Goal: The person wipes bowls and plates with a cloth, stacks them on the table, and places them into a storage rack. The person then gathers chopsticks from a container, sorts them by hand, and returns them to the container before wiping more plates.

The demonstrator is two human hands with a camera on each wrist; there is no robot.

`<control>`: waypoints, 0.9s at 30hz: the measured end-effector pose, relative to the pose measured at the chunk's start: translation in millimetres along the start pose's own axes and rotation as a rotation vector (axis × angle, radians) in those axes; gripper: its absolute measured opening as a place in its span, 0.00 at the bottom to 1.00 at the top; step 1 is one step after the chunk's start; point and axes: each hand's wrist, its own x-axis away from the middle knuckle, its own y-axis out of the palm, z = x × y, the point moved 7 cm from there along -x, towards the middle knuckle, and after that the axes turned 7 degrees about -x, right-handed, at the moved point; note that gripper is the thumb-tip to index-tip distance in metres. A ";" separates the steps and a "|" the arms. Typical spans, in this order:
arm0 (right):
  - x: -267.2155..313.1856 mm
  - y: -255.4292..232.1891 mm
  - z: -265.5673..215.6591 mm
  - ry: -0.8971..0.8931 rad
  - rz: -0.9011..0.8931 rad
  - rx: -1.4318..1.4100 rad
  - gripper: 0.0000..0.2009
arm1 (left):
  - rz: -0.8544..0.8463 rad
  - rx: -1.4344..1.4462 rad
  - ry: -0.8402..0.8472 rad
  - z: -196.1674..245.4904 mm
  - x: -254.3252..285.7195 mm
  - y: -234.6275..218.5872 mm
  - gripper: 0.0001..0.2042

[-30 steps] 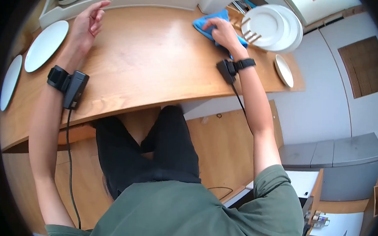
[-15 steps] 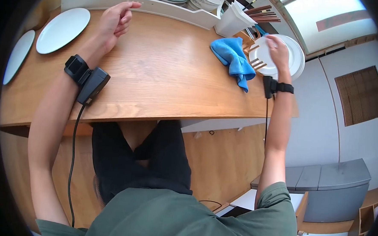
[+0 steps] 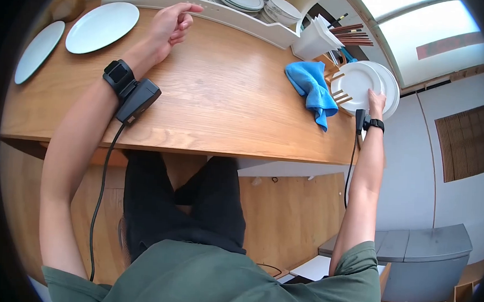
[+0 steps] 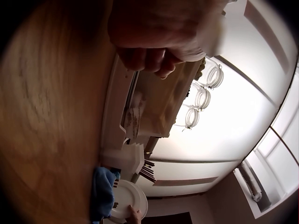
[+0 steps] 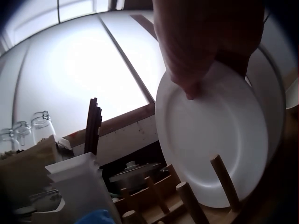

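Observation:
My right hand [image 3: 376, 102] grips the edge of the front white plate [image 3: 356, 83], one of several standing upright in a wooden peg rack [image 3: 342, 96]. In the right wrist view the thumb lies over the face of that plate [image 5: 210, 135], just above the pegs [image 5: 225, 182]; the other fingers are hidden behind it. A crumpled blue cloth [image 3: 311, 86] lies on the table, left of the rack. Over the table's left side, my left hand [image 3: 170, 29] hangs loosely curled with the forefinger straighter, holding nothing. Close to it lies a white oval-looking plate [image 3: 102, 28].
Another white plate [image 3: 40, 52] is at the far left. A white tray [image 3: 205, 12] with stacked dishes runs along the back. Beside it a white holder [image 3: 316, 40] carries dark chopsticks [image 3: 353, 35]. The wooden table [image 3: 228, 95] ends just before my legs.
My right hand has left the blue cloth on the table, moved right to the rack and taken hold of the front plate. The left hand has kept its pose while the head view shifted.

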 end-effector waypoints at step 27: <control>77.7 -99.4 -76.5 -0.204 0.381 -0.921 0.16 | -0.076 -0.039 -0.088 -11.6 -1.5 9.3 0.20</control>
